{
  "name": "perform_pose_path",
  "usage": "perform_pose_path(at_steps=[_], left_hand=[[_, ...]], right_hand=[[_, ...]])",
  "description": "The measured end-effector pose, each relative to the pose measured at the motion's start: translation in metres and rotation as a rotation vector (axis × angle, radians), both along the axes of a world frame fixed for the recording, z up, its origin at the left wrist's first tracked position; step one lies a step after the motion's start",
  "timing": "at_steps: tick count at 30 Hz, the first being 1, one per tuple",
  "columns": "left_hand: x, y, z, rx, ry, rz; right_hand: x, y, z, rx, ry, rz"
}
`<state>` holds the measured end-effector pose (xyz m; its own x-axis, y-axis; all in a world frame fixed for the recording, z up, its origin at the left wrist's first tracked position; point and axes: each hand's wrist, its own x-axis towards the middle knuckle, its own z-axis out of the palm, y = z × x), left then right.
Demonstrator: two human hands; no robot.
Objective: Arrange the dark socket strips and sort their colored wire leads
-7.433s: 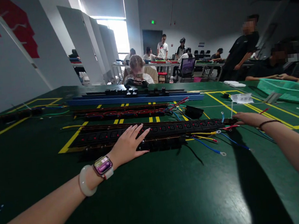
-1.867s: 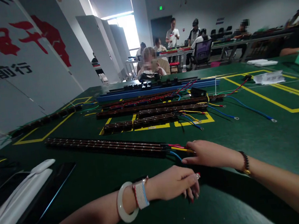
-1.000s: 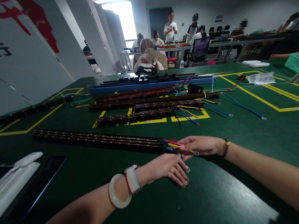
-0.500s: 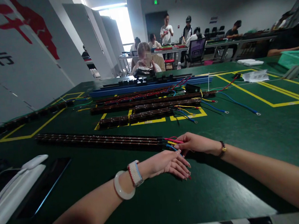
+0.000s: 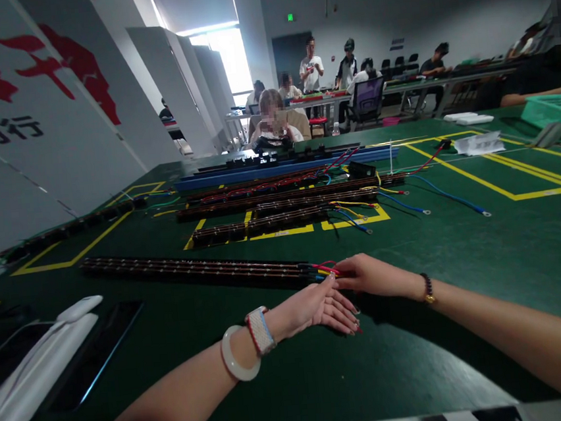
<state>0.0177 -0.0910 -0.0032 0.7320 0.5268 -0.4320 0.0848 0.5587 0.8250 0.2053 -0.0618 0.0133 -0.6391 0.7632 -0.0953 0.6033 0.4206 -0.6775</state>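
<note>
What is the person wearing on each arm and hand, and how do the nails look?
Both forearms are bare, with no sleeves in view. The left wrist carries a pale, smooth bangle and, next to it, a watch with a woven white band edged in red and blue. The left hand has long nails, some painted red. The right wrist wears a thin bracelet of dark beads with a gold-coloured piece.

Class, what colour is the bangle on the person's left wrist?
The bangle is pale white, seen in the head view.

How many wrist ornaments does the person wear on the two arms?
3: a white bangle and a watch with a woven band on the left wrist, a beaded bracelet on the right wrist. More may be hidden.
</note>
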Motion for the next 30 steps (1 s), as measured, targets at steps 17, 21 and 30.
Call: perform_pose_path(at_steps=[17, 21, 30], left_hand=[[0.007, -0.003, 0.005, 0.114, 0.075, 0.091], [0.014, -0.003, 0.007, 0.135, 0.015, 0.213], [0.029, 0.002, 0.002, -0.063, -0.281, 0.47]], right_hand=[[-0.009, -0.007, 0.011, 0.416, -0.215, -0.085], [-0.012, -0.007, 0.013, 0.491, -0.26, -0.095], [-0.018, -0.005, 0.003, 0.698, -0.339, -0.089]])
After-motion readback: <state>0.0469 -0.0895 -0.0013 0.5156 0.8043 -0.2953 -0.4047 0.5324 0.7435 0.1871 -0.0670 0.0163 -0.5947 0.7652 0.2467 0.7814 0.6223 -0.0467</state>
